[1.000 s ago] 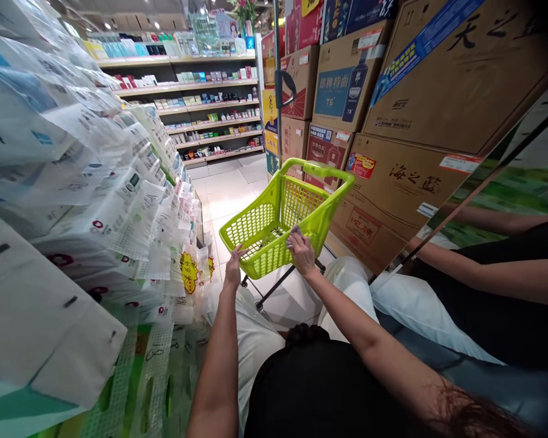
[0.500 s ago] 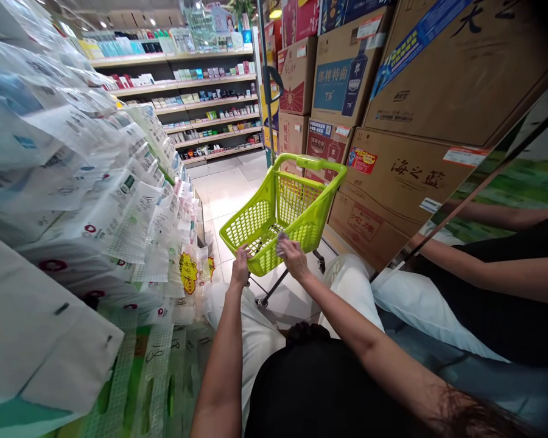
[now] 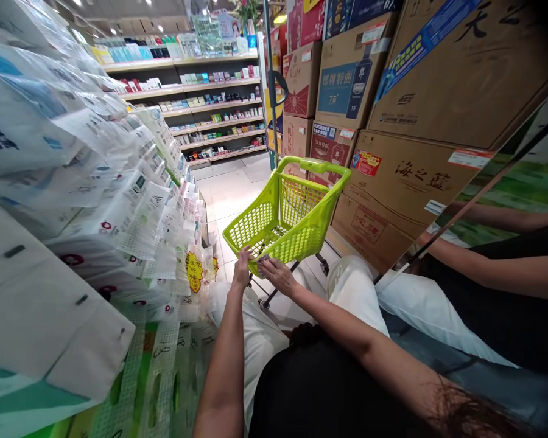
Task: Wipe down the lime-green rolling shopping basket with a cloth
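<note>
A lime-green plastic shopping basket on a wheeled frame (image 3: 296,237) stands on the tiled aisle floor in front of my knees. My left hand (image 3: 243,267) has its fingers curled over the basket's near-left corner rim. My right hand (image 3: 278,275) presses a small grey cloth (image 3: 262,259) against the near rim, just right of the left hand. Most of the cloth is hidden under my fingers. The basket's handle (image 3: 315,165) rises at its far side.
Stacked packs of tissue paper (image 3: 119,225) crowd the left side. Tall stacks of cardboard boxes (image 3: 406,182) line the right. A mirrored panel (image 3: 506,182) at the right reflects arms and legs. Stocked shelves (image 3: 210,103) close the aisle's far end, with tiled floor (image 3: 228,188) leading there.
My right hand with the cloth has slid from inside the basket's right wall back and left to the near rim. My left hand has closed on the corner.
</note>
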`<state>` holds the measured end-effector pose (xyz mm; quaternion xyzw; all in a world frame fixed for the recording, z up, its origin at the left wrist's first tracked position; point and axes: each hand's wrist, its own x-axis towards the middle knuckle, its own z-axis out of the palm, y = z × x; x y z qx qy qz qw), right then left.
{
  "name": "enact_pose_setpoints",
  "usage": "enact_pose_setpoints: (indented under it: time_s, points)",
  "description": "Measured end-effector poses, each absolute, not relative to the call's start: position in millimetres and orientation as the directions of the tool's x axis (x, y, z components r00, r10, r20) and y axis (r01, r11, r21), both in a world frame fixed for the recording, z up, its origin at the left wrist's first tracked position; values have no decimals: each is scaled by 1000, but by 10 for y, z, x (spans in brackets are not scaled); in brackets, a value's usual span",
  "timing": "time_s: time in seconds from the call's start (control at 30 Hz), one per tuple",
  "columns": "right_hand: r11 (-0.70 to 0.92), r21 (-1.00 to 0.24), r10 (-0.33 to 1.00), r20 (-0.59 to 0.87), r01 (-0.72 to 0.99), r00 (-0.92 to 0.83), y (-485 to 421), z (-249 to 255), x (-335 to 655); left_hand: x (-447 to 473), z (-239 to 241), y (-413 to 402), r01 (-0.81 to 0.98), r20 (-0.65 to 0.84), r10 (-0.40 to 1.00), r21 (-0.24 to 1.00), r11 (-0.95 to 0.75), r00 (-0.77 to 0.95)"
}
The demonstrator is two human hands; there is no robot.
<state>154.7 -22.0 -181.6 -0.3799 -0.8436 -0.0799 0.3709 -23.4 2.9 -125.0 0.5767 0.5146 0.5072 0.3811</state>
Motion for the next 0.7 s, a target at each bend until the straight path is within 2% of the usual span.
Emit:
enact_pose_setpoints:
  time_s: [0.07,0.2,0.27,0.4,0.47,0.6,0.7]
  points:
    - [626,-208,630,703,752,-330,-89,-1754,1774,-249,-1270,29,184,188,981,967,-177,-41]
    - [324,-436,710,698,840,89,45,-1689,1954,-240,-1306,36,162,197,979,969,-185,-59]
    - [343,-433,719,692,834,64,-38,-1730,1802,-234,-1304,32,172,205,977,966,-192,-62]
    - [648,-208,624,696,733,-354,-223,-1789,1531,-258,-1268,-8,197,209,976,961,-193,-59]
    - [698,-168,592,682,696,-430,-167,-1739,1647,-279,-1247,-38,193,218,974,960,-203,-58]
    - [594,-241,664,685,768,-298,177,-1559,2336,-299,-1217,-90,178,237,971,958,-226,-42]
    - [432,-346,715,695,833,-82,394,-1476,2885,-291,-1214,-112,195,235,971,955,-222,-47]
